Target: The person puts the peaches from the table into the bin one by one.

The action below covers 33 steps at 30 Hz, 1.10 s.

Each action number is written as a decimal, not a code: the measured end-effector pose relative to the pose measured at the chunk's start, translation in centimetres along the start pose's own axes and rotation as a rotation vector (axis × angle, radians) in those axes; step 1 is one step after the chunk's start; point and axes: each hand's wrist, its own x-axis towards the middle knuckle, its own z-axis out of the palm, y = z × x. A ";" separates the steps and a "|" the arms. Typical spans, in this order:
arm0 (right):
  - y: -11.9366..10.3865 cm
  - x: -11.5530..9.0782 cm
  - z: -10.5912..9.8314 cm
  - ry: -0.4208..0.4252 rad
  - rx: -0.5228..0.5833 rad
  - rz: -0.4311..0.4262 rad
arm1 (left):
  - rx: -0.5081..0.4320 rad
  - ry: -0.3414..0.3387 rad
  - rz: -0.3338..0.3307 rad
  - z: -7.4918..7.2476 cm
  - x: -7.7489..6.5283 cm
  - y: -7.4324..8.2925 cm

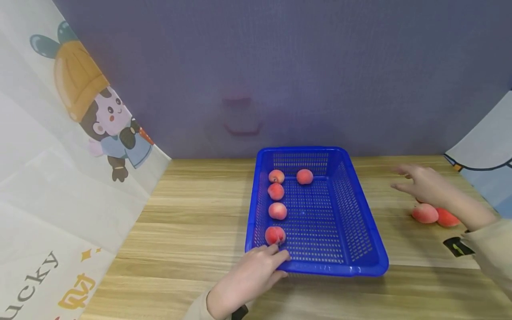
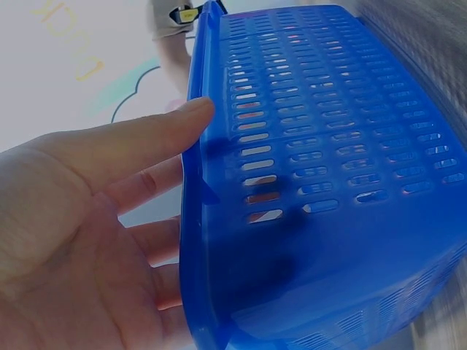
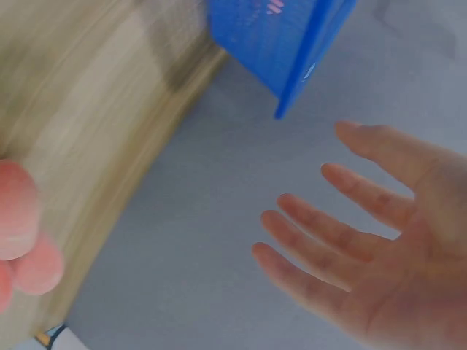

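Note:
A blue plastic basket [image 1: 302, 268] with slotted walls stands on the wooden table. Along its left side several peaches [image 1: 278, 211] lie in a row, and one more peach [image 1: 305, 177] sits near the back wall. My left hand [image 1: 254, 271] grips the near-left rim, thumb on the outside wall and fingers over the inner side, as the left wrist view shows at the rim [image 2: 195, 240]. Fingers spread and holding nothing, my right hand [image 1: 430, 186] hovers right of the basket. Close below it lie loose peaches [image 1: 425, 214], partly hidden by the forearm in the head view.
The wooden table [image 1: 192, 213] runs back to a grey-purple panel [image 1: 192, 80]. On the left rises a white printed sheet [image 1: 48, 178] with a cartoon figure, and another printed sheet [image 1: 494, 138] stands at the right edge.

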 end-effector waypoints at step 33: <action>6.8 -3.2 3.4 -0.126 0.023 0.075 | 0.027 0.009 -0.002 0.0 -0.1 0.2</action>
